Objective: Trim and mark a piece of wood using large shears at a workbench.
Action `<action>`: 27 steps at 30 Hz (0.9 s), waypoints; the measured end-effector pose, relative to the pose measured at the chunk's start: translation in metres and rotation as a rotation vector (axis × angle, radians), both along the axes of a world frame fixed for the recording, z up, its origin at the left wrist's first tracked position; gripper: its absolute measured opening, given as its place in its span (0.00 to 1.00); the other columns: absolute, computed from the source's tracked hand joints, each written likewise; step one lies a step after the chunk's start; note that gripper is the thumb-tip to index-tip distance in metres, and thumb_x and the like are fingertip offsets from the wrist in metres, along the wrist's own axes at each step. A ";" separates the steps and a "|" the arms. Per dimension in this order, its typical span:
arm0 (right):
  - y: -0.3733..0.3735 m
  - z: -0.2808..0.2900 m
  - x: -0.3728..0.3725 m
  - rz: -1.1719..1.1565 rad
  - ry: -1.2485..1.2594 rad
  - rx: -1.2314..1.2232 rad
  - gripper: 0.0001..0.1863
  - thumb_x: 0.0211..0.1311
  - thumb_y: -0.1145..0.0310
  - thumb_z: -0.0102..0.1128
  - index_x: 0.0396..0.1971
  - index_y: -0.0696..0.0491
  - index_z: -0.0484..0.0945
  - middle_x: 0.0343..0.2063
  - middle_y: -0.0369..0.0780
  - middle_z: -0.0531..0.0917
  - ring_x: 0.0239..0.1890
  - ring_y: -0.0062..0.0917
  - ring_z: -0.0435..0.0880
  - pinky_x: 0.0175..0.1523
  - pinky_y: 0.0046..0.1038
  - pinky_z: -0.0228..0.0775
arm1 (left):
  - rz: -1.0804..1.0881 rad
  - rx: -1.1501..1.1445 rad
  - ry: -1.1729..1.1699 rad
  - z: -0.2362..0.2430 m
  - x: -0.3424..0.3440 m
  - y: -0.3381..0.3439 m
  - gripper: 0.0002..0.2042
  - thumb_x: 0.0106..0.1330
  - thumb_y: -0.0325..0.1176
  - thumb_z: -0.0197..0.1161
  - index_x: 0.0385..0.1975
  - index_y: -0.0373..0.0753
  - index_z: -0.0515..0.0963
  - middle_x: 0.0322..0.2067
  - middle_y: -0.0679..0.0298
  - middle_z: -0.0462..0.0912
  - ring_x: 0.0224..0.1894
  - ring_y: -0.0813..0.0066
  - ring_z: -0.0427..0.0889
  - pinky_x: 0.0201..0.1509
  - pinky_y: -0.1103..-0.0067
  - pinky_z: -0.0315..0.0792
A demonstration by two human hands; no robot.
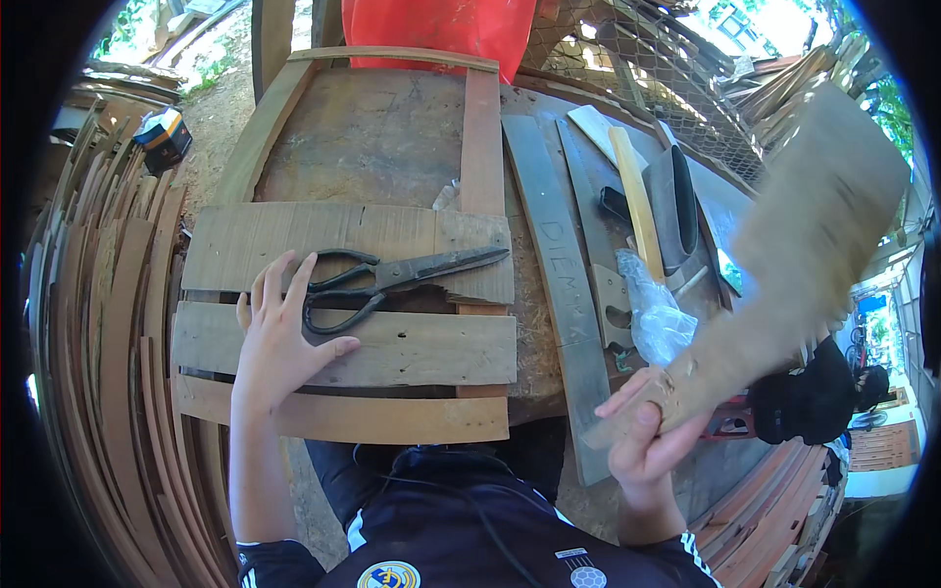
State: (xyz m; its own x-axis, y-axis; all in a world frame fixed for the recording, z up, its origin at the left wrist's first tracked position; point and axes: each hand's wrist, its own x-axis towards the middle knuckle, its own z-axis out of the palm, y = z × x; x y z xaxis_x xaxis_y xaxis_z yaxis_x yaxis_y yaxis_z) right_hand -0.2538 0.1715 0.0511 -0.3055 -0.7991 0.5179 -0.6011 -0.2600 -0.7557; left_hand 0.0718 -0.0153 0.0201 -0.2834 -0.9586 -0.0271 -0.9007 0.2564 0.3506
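Note:
My left hand (272, 338) lies with its fingers spread over the slats of a wooden frame. Its fingertips are beside the looped black handles of a large pair of shears (397, 277), and I cannot tell whether they touch. The shears rest across the upper slat (294, 235), blades pointing right. Under the hand runs a middle slat (431, 350), with a narrower slat (421, 419) nearest me. On the right, my right hand (655, 441) grips the narrow end of a rough wooden board (804, 225). This board is tilted up and blurred by motion.
Right of the frame lie a long grey metal bar (559, 265), a handsaw (613, 294), a yellow wooden stick (635, 196) and a clear plastic bag (652, 314). Stacked wood strips (108, 323) line the left side. A red plastic sheet or container (441, 29) stands at the far end.

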 end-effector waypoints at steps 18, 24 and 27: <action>-0.003 -0.038 0.006 -0.021 0.229 0.680 0.17 0.72 0.63 0.58 0.47 0.60 0.68 0.26 0.58 0.82 0.32 0.58 0.83 0.36 0.51 0.74 | -0.189 -0.146 0.149 -0.007 0.002 0.008 0.13 0.56 0.34 0.75 0.39 0.40 0.83 0.64 0.62 0.74 0.71 0.57 0.66 0.74 0.61 0.57; -0.005 -0.022 0.001 -0.038 -0.020 0.501 0.16 0.72 0.67 0.59 0.51 0.61 0.70 0.31 0.54 0.85 0.34 0.52 0.87 0.37 0.42 0.78 | -0.236 -0.460 0.139 -0.023 -0.001 -0.002 0.10 0.67 0.34 0.66 0.37 0.36 0.74 0.57 0.58 0.80 0.64 0.55 0.74 0.67 0.59 0.61; -0.009 -0.012 0.000 -0.039 -0.011 0.359 0.17 0.72 0.68 0.61 0.54 0.61 0.71 0.34 0.49 0.87 0.36 0.46 0.89 0.40 0.35 0.79 | -0.212 -0.512 0.339 -0.024 0.001 -0.011 0.11 0.71 0.37 0.62 0.39 0.35 0.72 0.49 0.56 0.83 0.53 0.52 0.81 0.58 0.62 0.70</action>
